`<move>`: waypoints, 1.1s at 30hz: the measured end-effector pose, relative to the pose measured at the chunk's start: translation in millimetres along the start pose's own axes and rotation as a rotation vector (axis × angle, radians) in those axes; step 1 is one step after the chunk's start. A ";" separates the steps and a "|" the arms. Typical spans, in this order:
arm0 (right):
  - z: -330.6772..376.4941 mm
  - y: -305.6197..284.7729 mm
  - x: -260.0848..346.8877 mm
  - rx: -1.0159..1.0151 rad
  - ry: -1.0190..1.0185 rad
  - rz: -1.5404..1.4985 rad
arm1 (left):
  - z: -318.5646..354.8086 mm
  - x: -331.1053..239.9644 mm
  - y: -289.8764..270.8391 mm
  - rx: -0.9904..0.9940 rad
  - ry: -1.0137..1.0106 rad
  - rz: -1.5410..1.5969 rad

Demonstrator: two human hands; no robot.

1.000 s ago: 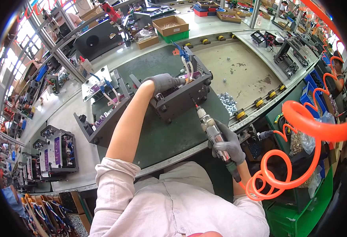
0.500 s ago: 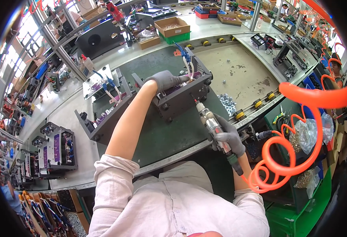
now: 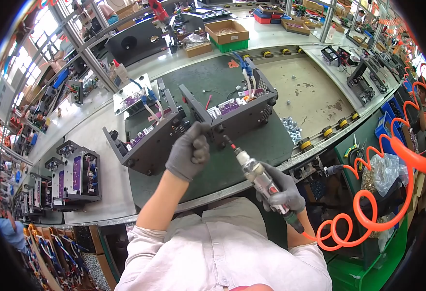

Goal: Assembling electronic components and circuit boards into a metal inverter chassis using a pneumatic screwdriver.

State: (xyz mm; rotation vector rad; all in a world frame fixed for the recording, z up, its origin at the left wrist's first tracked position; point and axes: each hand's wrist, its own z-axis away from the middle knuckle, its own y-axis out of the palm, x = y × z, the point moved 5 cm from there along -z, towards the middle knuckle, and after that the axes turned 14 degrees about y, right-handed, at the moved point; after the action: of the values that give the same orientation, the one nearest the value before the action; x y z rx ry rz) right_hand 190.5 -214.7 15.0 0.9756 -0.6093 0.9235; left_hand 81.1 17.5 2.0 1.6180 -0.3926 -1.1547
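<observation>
My right hand [image 3: 284, 188], in a grey glove, is wrapped round a pneumatic screwdriver [image 3: 259, 177]. Its bit points up and left, close to the near side of a dark grey metal chassis [image 3: 242, 117] with purple circuit boards and white and blue cables. My left hand [image 3: 189, 153], also gloved, has its fingers curled together just left of the bit, by that chassis's near corner. Whatever those fingers may hold is hidden. A second, similar chassis [image 3: 157, 144] stands left of my left hand on the green mat [image 3: 198, 182].
Silver fasteners [image 3: 291, 130] lie in a pile right of the chassis. An orange coiled air hose [image 3: 368, 213] trails from the screwdriver to the right. More finished-looking units [image 3: 72, 177] stand at left. A cardboard box [image 3: 227, 33] on a green crate sits at the back.
My left hand has come out of the right chassis and moved toward me, its fingers now curled. The screwdriver's bit has shifted left and nearer along the chassis side. The whole view has shifted slightly.
</observation>
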 end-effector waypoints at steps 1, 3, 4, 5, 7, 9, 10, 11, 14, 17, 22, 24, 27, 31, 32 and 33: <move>-0.6 6.7 0.3 0.010 0.001 -0.009 | 4.5 9.0 -1.5 0.024 -0.035 0.027; -5.4 10.9 -6.4 0.019 -0.005 0.024 | 8.3 19.8 0.1 0.041 -0.052 0.049; -7.0 12.8 -8.0 0.023 -0.017 0.056 | 9.9 24.2 2.8 0.065 -0.073 0.070; -6.9 15.5 -7.8 0.029 -0.012 0.050 | 13.0 24.8 6.9 0.056 -0.072 0.073; -6.9 20.4 -7.4 0.031 0.000 0.050 | 16.3 25.7 6.9 0.063 -0.070 0.064; -7.0 22.5 -8.6 0.032 0.010 0.050 | 19.3 26.7 7.3 0.072 -0.068 0.053; -6.7 22.7 -10.1 0.023 0.001 0.047 | 19.7 26.7 6.1 0.056 -0.044 0.019; -6.5 22.6 -11.8 0.014 -0.008 0.043 | 19.8 27.0 5.5 0.040 -0.021 -0.016; -7.7 19.2 -17.2 -0.081 -0.075 0.196 | 23.5 30.1 12.5 -0.145 0.109 -0.289; -8.5 16.2 -23.4 -0.104 -0.131 0.145 | 23.7 42.8 13.8 -0.270 0.093 -0.270; -4.4 6.8 -23.4 -0.135 -0.069 0.152 | 18.8 55.5 6.8 -0.181 -0.008 -0.152; -3.1 6.6 -18.7 -0.123 -0.094 0.254 | 15.4 50.0 6.5 -0.194 0.070 -0.114; -0.8 9.9 -15.7 -0.098 -0.054 0.230 | 14.3 44.3 3.5 -0.120 0.102 -0.159; -0.7 14.1 -16.4 0.102 0.129 0.023 | 13.7 44.0 7.8 -0.079 0.026 -0.322; -5.6 13.0 -24.5 0.117 0.131 -0.036 | 13.7 44.1 7.9 -0.077 0.023 -0.324; -6.6 12.0 -27.2 0.097 0.139 0.010 | 14.7 47.1 7.1 -0.086 -0.038 -0.298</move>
State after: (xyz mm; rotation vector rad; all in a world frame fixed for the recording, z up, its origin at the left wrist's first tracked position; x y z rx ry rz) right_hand 166.9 -216.1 -4.2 0.9864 -0.4557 1.0278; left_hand 93.6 -28.1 -14.0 1.6164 -0.1253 -1.4071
